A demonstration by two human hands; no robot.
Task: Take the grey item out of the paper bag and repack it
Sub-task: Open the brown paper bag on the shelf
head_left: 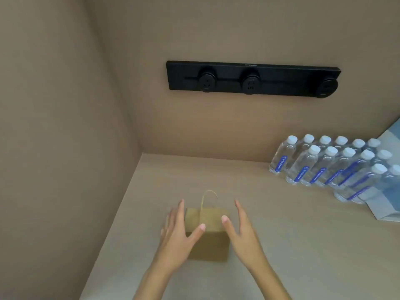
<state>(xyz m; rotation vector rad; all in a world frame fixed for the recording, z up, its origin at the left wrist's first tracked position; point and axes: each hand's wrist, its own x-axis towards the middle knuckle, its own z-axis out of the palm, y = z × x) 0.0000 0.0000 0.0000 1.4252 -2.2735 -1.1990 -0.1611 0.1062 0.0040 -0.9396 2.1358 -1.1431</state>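
Note:
A small brown paper bag (208,237) stands upright on the beige table (281,245), one thin string handle sticking up from its top. My left hand (179,230) is spread beside the bag's left side, thumb reaching over its front. My right hand (240,230) is spread by its right side, thumb near the top edge. Neither hand grips anything. The grey item is hidden from view.
Several water bottles (329,163) with white caps and blue labels stand in rows at the back right. A light blue box (387,202) sits at the right edge. A black socket rail (252,80) hangs on the back wall. A side wall (54,148) closes the left.

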